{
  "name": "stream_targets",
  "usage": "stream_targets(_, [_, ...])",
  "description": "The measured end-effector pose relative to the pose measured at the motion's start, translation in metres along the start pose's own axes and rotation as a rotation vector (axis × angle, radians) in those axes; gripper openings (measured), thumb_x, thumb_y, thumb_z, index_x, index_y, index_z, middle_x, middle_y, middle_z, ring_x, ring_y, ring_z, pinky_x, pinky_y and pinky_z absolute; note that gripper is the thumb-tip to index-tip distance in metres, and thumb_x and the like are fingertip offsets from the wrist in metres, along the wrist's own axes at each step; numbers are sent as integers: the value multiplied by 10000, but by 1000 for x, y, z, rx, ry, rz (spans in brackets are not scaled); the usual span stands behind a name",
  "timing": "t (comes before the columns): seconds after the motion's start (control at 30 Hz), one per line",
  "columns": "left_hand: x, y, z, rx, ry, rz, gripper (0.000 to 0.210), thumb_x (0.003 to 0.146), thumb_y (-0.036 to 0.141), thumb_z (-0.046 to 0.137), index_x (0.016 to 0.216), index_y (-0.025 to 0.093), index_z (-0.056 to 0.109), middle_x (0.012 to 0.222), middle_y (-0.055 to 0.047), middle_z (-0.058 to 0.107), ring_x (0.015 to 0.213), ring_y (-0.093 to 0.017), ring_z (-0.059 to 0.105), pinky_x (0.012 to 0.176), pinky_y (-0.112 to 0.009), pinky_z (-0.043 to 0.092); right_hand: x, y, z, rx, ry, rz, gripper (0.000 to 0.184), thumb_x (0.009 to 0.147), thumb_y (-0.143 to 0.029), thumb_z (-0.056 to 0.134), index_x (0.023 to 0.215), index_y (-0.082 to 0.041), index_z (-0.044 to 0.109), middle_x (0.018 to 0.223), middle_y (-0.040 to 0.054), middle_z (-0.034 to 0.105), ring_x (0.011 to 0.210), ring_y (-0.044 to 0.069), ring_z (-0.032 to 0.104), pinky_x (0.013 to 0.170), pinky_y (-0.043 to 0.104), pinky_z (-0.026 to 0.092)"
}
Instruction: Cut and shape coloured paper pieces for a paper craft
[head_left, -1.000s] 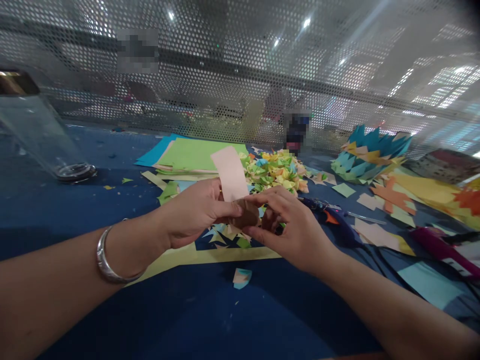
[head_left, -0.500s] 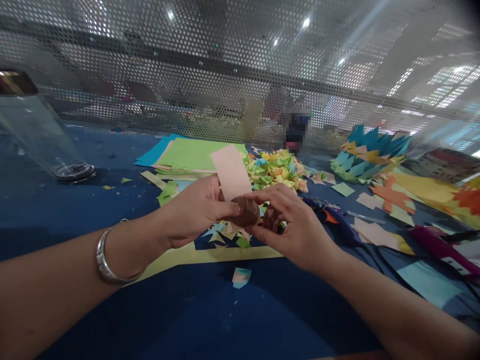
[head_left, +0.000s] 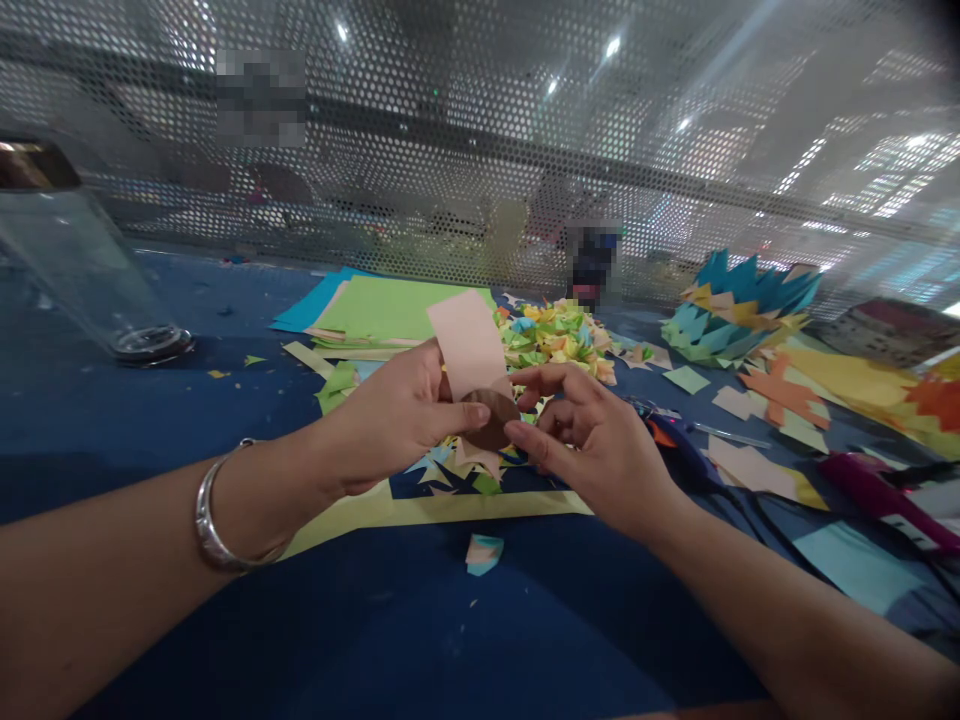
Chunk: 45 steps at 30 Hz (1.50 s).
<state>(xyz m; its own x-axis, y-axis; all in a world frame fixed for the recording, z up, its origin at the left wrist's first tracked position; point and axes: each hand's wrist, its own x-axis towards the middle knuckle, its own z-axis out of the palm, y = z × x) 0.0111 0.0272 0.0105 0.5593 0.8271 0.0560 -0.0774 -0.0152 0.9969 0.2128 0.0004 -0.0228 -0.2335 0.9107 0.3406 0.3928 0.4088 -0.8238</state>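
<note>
My left hand [head_left: 409, 410] is closed on a pale pink paper strip [head_left: 472, 345] and a flat brown disc [head_left: 491, 418], its thumb pressed on the disc's face. The strip rises above the disc, and a pointed pink paper end [head_left: 480, 458] shows below it. My right hand [head_left: 577, 430] has its thumb and forefinger at the disc's right rim, with the other fingers curled. Under the hands lie loose cut paper scraps [head_left: 435, 465] and a long pale yellow strip [head_left: 450, 510]. My left fingertips behind the paper are hidden.
A stack of coloured sheets [head_left: 397, 305] and a heap of small folded paper pieces [head_left: 559, 340] lie behind. At right are a spiky paper bowl [head_left: 742, 305], a purple tool [head_left: 885, 500] and dark cables. A clear bottle [head_left: 82, 260] stands left. A perforated metal screen [head_left: 375, 170] closes the back.
The brown disc has turned its round face more toward me. My right fingers have shifted slightly along its right edge. The pink strip has moved a little to the right.
</note>
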Motion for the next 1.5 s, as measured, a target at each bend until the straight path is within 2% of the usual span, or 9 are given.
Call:
stream_targets(0.17, [-1, -4, 2, 66, 58, 85, 414, 764, 123, 727, 1153, 191, 601, 1095, -87, 718, 1018, -271, 687, 873, -383, 545, 4, 0, -1, 234, -14, 158, 378, 807, -401, 781, 1063, -212, 579, 816, -11, 624, 519, 95, 587, 487, 240, 513])
stream_targets(0.27, [-2, -7, 2, 95, 49, 134, 460, 776, 120, 713, 1201, 201, 556, 1152, -88, 702, 1074, -271, 672, 891, -368, 542, 5, -2, -1, 321, -2, 218, 373, 781, -395, 802, 1018, -206, 586, 724, -33, 613, 489, 89, 566, 464, 225, 495])
stream_targets(0.43, [-3, -5, 3, 161, 58, 124, 418, 776, 144, 732, 1158, 190, 567, 1045, -74, 725, 971, -251, 697, 846, -342, 542, 5, -4, 0, 376, -21, 232, 352, 756, -366, 826, 973, -194, 609, 697, -41, 605, 495, 89, 567, 457, 215, 473])
stream_targets(0.6, [-4, -3, 7, 38, 86, 69, 631, 763, 143, 760, 1332, 221, 497, 953, -58, 748, 881, -239, 714, 792, -349, 545, 6, -4, 0, 381, -33, 198, 292, 776, -360, 816, 902, -185, 619, 649, -49, 585, 483, 83, 537, 453, 213, 453])
stream_targets(0.67, [-5, -5, 8, -47, 79, -16, 558, 783, 157, 752, 1302, 203, 552, 919, -65, 751, 868, -237, 717, 802, -366, 544, 6, -5, 0, 383, -17, 194, 283, 789, -372, 807, 895, -183, 626, 634, -48, 585, 477, 80, 525, 450, 212, 443])
stream_targets(0.77, [-5, -9, 7, -124, 79, -134, 287, 764, 200, 788, 1038, 146, 719, 922, -95, 755, 868, -229, 711, 821, -358, 530, 6, -5, -1, 380, 13, 193, 278, 798, -381, 801, 882, -180, 629, 621, -48, 586, 464, 76, 516, 446, 211, 430])
stream_targets(0.83, [-4, -11, 7, -123, 104, -158, 203, 747, 225, 809, 920, 134, 752, 898, -102, 758, 820, -212, 701, 788, -340, 520, 6, -4, -1, 374, 25, 193, 280, 797, -382, 802, 882, -178, 630, 618, -48, 585, 460, 76, 518, 446, 210, 426])
stream_targets(1.37, [-1, -10, 7, -96, 102, -134, 55, 783, 182, 750, 829, 154, 761, 765, -41, 717, 674, -132, 641, 667, -263, 505, 7, -4, 2, 319, 10, 214, 298, 823, -435, 760, 920, -187, 627, 643, -34, 606, 459, 82, 508, 431, 216, 396])
stream_targets(1.5, [2, -9, 3, -18, 227, -39, 34, 783, 163, 740, 813, 161, 756, 741, -35, 719, 634, -119, 619, 609, -239, 475, 8, -1, -9, 108, 15, 138, 252, 877, -434, 692, 961, -202, 645, 728, -15, 631, 507, 100, 550, 476, 241, 439])
